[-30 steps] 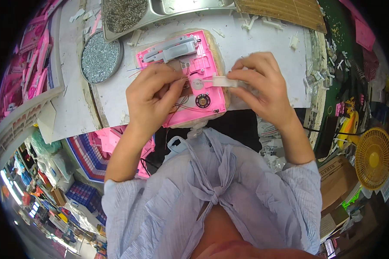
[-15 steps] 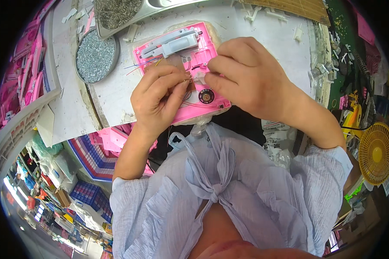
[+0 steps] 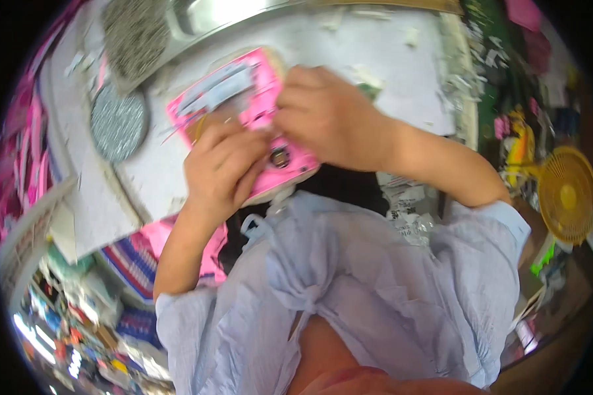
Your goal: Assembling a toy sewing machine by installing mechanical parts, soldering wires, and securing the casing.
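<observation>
A pink plastic housing (image 3: 265,69) lies tilted on the table, its inside facing up. Fixed in its upper part is a long light-grey piece (image 3: 227,89), and lower down sits a round black part with a metallic centre (image 3: 280,157). My left hand (image 3: 221,164) lies over the housing's lower left, fingers pinched together. From the right, my right hand (image 3: 336,122) meets it, thumb and fingers closed too. Their fingertips nearly touch around a small whitish bit; motion blur hides what each one grips. A brown piece (image 3: 196,129) shows beside my left fingers.
At the left stands a round dish of small metal parts (image 3: 118,125). Behind it is a metal tray (image 3: 197,18) with many tiny pieces. White scraps lie on the right table edge (image 3: 464,79). A yellow fan (image 3: 566,194) stands far right, and pink parts (image 3: 23,158) are piled far left.
The whole view has shifted and blurred, so housing and table appear farther left. My hands have come closer together over the housing, and the loose wires at its left are less distinct.
</observation>
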The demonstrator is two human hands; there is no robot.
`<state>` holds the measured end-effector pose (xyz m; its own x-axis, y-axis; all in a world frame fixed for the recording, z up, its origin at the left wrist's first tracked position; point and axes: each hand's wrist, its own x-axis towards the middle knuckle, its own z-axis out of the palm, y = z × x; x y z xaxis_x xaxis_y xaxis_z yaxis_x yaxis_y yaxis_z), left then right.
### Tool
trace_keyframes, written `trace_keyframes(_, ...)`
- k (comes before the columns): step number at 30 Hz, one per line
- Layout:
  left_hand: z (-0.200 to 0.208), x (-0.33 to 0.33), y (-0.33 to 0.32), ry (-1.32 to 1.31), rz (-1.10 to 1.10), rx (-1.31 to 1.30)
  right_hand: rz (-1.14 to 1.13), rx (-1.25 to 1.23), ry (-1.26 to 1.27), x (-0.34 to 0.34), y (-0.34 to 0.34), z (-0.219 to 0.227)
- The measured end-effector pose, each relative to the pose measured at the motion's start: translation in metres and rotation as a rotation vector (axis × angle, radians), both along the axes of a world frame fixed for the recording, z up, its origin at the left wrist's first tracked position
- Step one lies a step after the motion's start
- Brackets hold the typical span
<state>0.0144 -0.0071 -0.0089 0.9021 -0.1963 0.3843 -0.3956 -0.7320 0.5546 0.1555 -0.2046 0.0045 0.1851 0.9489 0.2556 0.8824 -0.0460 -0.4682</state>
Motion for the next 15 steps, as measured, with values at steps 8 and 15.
trace_keyframes(8, 0.006, 0.006, -0.008, 0.014, -0.053, 0.131, -0.379, 0.289, 0.239, -0.002, -0.054, -0.004)
trace_keyframes(15, 0.004, 0.002, -0.009, 0.038, -0.048, 0.07, -1.281, -0.367, -0.293, 0.085, -0.191, 0.016)
